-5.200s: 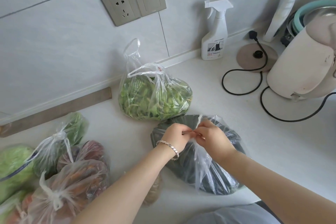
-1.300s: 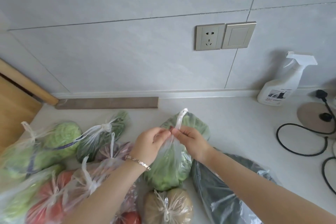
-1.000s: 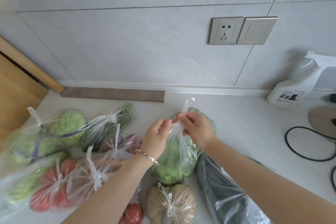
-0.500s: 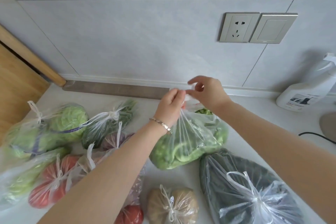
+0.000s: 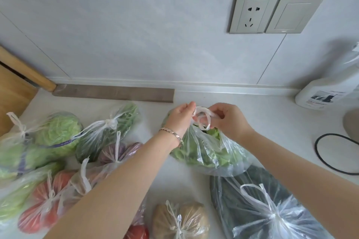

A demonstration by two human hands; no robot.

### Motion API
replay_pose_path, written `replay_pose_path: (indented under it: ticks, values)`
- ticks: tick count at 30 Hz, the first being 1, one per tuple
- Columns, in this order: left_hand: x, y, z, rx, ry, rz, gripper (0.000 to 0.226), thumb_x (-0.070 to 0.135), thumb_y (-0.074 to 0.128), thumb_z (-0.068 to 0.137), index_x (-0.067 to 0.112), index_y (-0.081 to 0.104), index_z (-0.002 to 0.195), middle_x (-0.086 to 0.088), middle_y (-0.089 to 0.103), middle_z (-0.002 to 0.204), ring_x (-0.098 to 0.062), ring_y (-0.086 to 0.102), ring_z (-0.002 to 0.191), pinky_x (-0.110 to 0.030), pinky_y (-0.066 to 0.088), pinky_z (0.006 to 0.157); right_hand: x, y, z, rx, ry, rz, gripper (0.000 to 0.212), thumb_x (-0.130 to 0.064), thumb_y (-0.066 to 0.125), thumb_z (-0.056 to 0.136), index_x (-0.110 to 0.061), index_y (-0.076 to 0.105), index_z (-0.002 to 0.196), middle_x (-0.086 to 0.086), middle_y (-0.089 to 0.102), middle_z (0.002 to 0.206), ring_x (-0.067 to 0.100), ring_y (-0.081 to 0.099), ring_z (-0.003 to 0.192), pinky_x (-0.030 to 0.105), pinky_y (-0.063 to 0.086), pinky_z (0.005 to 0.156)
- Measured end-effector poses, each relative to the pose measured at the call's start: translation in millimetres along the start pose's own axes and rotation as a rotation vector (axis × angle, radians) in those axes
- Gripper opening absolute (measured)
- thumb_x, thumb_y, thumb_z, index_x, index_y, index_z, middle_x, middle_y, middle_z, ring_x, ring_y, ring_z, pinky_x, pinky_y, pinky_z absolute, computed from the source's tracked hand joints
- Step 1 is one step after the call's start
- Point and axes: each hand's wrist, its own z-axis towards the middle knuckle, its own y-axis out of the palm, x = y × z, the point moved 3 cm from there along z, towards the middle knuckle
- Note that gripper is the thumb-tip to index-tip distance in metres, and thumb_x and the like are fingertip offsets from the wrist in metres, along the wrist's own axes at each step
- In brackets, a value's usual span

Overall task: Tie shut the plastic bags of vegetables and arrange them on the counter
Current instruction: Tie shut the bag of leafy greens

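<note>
A clear plastic bag of green leafy vegetables [image 5: 209, 153] lies on the white counter [image 5: 281, 122] near the back wall. My left hand [image 5: 179, 117] and my right hand [image 5: 227, 119] each pinch one of its white handles [image 5: 203, 120], which loop between my fingers above the bag's mouth. In front of it lies a knotted bag of dark green vegetables [image 5: 262, 205]. Knotted bags sit to the left: cabbage [image 5: 56, 132], dark greens [image 5: 108, 132], purple onions [image 5: 118, 151], tomatoes [image 5: 44, 205], and potatoes [image 5: 180, 219] at the front.
A white spray bottle [image 5: 330, 91] stands at the right against the wall, with a black cable [image 5: 330, 153] looping on the counter below it. A wall socket and switch [image 5: 275, 13] sit above. A wooden board [image 5: 13, 87] leans at the left.
The bag of leafy greens has come down from being lifted and rests on the counter. My hands have crossed its handles into a loop.
</note>
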Motion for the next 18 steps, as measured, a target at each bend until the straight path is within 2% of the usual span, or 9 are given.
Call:
replay_pose_path:
  ticks: [3, 5, 7, 8, 9, 12, 14, 16, 18]
  values:
    - [-1, 2, 7, -0.041, -0.097, -0.189, 0.037, 0.03, 0.046, 0.092, 0.02, 0.052, 0.057, 0.002, 0.053, 0.061, -0.022, 0.048, 0.071, -0.039, 0.039, 0.085, 0, 2, 1, 0.096, -0.045, 0.182, 0.021, 0.002, 0.059, 0.084, -0.015, 0.063, 0.096, 0.003, 0.058, 0.059, 0.005, 0.052, 0.049, 0.008, 0.042, 0.048]
    - [-1, 5, 7, -0.057, -0.148, -0.304, 0.038, 0.021, 0.044, 0.094, 0.011, 0.05, 0.059, -0.004, 0.051, 0.059, -0.02, 0.045, 0.063, -0.037, 0.036, 0.084, -2, 2, 1, 0.09, -0.067, 0.234, 0.023, 0.003, 0.05, 0.089, -0.013, 0.066, 0.09, -0.006, 0.062, 0.056, 0.006, 0.057, 0.055, 0.011, 0.049, 0.054]
    - [1, 6, 5, -0.084, -0.202, -0.391, 0.033, 0.02, 0.043, 0.094, 0.008, 0.05, 0.064, -0.007, 0.053, 0.067, -0.019, 0.051, 0.066, -0.035, 0.04, 0.085, -4, 2, 3, 0.071, -0.062, 0.207, 0.025, -0.007, 0.047, 0.093, -0.013, 0.067, 0.08, 0.0, 0.069, 0.071, 0.019, 0.064, 0.07, 0.029, 0.057, 0.07]
    - [2, 6, 4, -0.115, -0.249, -0.467, 0.032, 0.019, 0.042, 0.094, 0.008, 0.051, 0.065, -0.008, 0.057, 0.072, -0.019, 0.056, 0.069, -0.034, 0.043, 0.086, -4, 0, 4, 0.081, -0.05, 0.193, 0.028, -0.011, 0.045, 0.093, -0.015, 0.066, 0.074, 0.006, 0.068, 0.084, 0.026, 0.063, 0.08, 0.037, 0.054, 0.079]
    - [5, 4, 4, -0.147, -0.311, -0.559, 0.032, 0.019, 0.04, 0.094, 0.01, 0.05, 0.064, -0.01, 0.06, 0.077, -0.02, 0.061, 0.073, -0.032, 0.047, 0.085, -4, -3, 5, 0.11, -0.034, 0.208, 0.031, -0.011, 0.044, 0.093, -0.015, 0.063, 0.068, 0.006, 0.064, 0.095, 0.024, 0.061, 0.087, 0.036, 0.051, 0.084]
    - [12, -10, 8, -0.11, -0.492, -0.852, 0.039, 0.019, 0.039, 0.092, 0.014, 0.042, 0.053, -0.014, 0.064, 0.068, -0.023, 0.062, 0.082, -0.037, 0.046, 0.094, 6, -14, 2, 0.213, 0.029, 0.373, 0.025, -0.008, 0.043, 0.09, -0.007, 0.061, 0.073, -0.001, 0.058, 0.1, 0.007, 0.054, 0.087, 0.011, 0.044, 0.078]
    - [13, -21, 13, -0.027, -0.569, -0.975, 0.039, 0.021, 0.037, 0.093, 0.014, 0.041, 0.056, -0.009, 0.059, 0.049, -0.021, 0.059, 0.08, -0.039, 0.04, 0.099, 26, -22, -2, 0.251, 0.108, 0.396, 0.023, -0.011, 0.043, 0.09, 0.0, 0.062, 0.084, 0.004, 0.058, 0.091, 0.012, 0.053, 0.081, 0.019, 0.043, 0.079]
    - [1, -33, 18, 0.059, -0.648, -1.01, 0.035, 0.018, 0.035, 0.094, 0.012, 0.041, 0.06, -0.009, 0.063, 0.06, -0.02, 0.058, 0.082, -0.039, 0.041, 0.094, 57, -30, -12, 0.322, 0.259, 0.412, 0.025, -0.012, 0.043, 0.088, -0.001, 0.061, 0.074, 0.005, 0.054, 0.077, 0.017, 0.046, 0.07, 0.03, 0.04, 0.072]
    - [-24, -45, 18, 0.165, -0.748, -1.003, 0.028, 0.007, 0.034, 0.092, 0.009, 0.042, 0.065, -0.009, 0.06, 0.077, -0.019, 0.056, 0.08, -0.039, 0.045, 0.08, 87, -36, -26, 0.396, 0.437, 0.461, 0.027, -0.01, 0.045, 0.084, -0.009, 0.058, 0.061, 0.004, 0.053, 0.072, 0.018, 0.045, 0.065, 0.03, 0.038, 0.065]
